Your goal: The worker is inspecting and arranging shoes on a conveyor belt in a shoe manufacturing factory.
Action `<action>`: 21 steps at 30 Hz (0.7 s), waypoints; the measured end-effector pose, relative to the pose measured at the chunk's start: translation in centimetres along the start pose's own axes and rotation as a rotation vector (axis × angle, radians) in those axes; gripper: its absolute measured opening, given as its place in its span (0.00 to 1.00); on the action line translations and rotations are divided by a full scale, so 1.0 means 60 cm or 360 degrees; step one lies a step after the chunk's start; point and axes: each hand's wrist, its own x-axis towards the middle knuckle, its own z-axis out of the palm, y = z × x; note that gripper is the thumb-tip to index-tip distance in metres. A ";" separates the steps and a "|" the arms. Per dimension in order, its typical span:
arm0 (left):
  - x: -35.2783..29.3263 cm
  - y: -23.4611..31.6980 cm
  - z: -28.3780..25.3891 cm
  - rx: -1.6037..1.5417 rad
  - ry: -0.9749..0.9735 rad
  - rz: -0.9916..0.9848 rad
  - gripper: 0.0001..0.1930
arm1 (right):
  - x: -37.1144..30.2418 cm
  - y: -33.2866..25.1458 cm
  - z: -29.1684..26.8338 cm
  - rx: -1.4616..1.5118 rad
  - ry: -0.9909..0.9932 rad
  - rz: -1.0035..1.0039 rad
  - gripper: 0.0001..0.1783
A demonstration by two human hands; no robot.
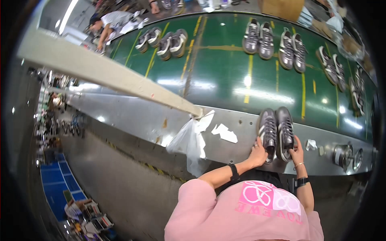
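Fingers point(259, 142) of the left hand point(257, 155) are curled mostly closed around the heel of the left shoe point(267, 127); the right hand point(297, 155) has the right shoe point(285, 125) pinched likewise. Forearms come in from 8 and 5 o'clock, toes at 12, all by the metal surface point(245, 138). Filmy bag point(183, 138) at 9, metal pot point(342, 156) at 4, can't tell what's inside either. Pink shirt point(197, 213) has lettering.

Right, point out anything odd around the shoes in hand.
Loose white paper-like scraps lie on the grey metal ledge, left of the shiny grey lace-up shoes; a crumpled white scrap sits to their right. Both look like stray litter.
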 end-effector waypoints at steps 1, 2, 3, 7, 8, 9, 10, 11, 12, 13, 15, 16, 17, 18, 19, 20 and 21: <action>0.000 0.012 -0.004 -0.0046 -0.0021 -0.0022 0.48 | -0.006 0.003 0.000 0.0041 -0.0004 -0.0014 0.46; 0.003 0.024 -0.013 -0.0133 -0.0038 -0.0031 0.47 | -0.014 0.007 -0.002 0.0083 -0.0011 -0.0030 0.47; 0.011 0.032 -0.026 -0.0191 -0.0029 -0.0069 0.46 | -0.017 -0.008 0.002 0.0152 -0.0016 0.0018 0.47; 0.049 0.032 -0.078 -0.0366 0.0227 0.0179 0.39 | -0.015 -0.116 0.013 0.0369 -0.0018 0.0186 0.36; 0.062 0.024 -0.088 -0.0377 0.0335 0.0252 0.37 | -0.004 -0.120 0.011 0.0448 -0.0034 0.0158 0.33; 0.071 0.024 -0.105 -0.0669 0.0261 0.0192 0.34 | 0.002 -0.138 0.007 0.0506 -0.0064 0.0202 0.31; 0.080 0.027 -0.125 -0.0956 0.0184 0.0133 0.32 | 0.010 -0.162 0.004 0.0567 -0.0090 0.0239 0.30; 0.074 0.057 -0.142 -0.0971 0.0143 0.0069 0.30 | 0.014 -0.174 -0.006 0.0523 -0.0079 0.0243 0.28; 0.066 0.092 -0.156 -0.0983 0.0113 0.0008 0.27 | 0.022 -0.185 -0.016 0.0587 -0.0108 0.0225 0.27; 0.067 0.095 -0.162 -0.0972 0.0107 0.0010 0.27 | 0.032 -0.195 -0.014 0.0619 -0.0136 0.0218 0.27; 0.077 0.098 -0.162 -0.1041 0.0389 0.0106 0.23 | 0.046 -0.213 -0.015 0.0656 -0.0153 0.0214 0.27; 0.078 0.101 -0.161 -0.1034 0.0375 0.0107 0.23 | 0.049 -0.222 -0.018 0.0662 -0.0186 0.0229 0.27; 0.076 0.108 -0.162 -0.1078 0.0365 0.0076 0.22 | 0.053 -0.225 -0.022 0.0669 -0.0218 0.0245 0.27; 0.076 0.115 -0.162 -0.1122 0.0355 0.0044 0.22 | 0.056 -0.223 -0.030 0.0676 -0.0205 0.0251 0.27; 0.076 0.123 -0.160 -0.1116 0.0389 0.0030 0.21 | 0.060 -0.218 -0.037 0.0645 -0.0277 0.0259 0.28; 0.072 0.127 -0.159 -0.1110 0.0382 0.0026 0.21 | 0.062 -0.217 -0.041 0.0614 -0.0358 0.0267 0.28; 0.068 0.130 -0.159 -0.1109 0.0390 0.0001 0.21 | 0.064 -0.218 -0.045 0.0581 -0.0356 0.0278 0.28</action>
